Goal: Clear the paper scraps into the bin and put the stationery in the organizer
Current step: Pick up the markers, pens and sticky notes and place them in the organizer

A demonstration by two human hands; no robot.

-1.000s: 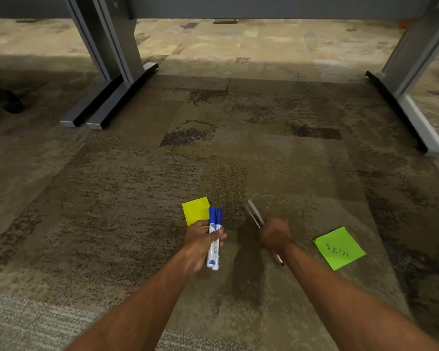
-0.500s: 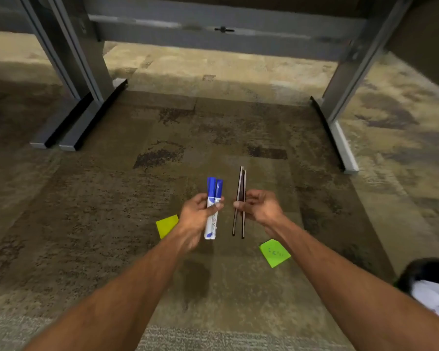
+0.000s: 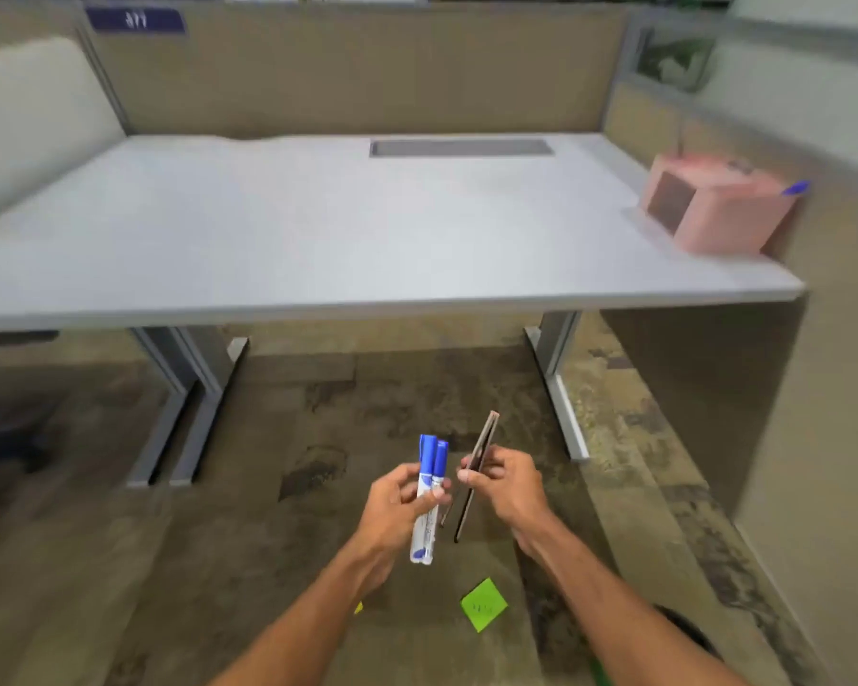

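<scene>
Currently both hands loaded, lower centre of frame.
Left hand clamps two blue-capped markers, label print unreadable; right hand pinches dark pencils. Pink organizer upper right on desk; green sticky note with illegible scribble on carpet.

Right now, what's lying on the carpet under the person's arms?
A green sticky note with faint writing lies between the forearms. A yellow scrap peeks out beside the left arm; most of it is covered by the arm.
</scene>
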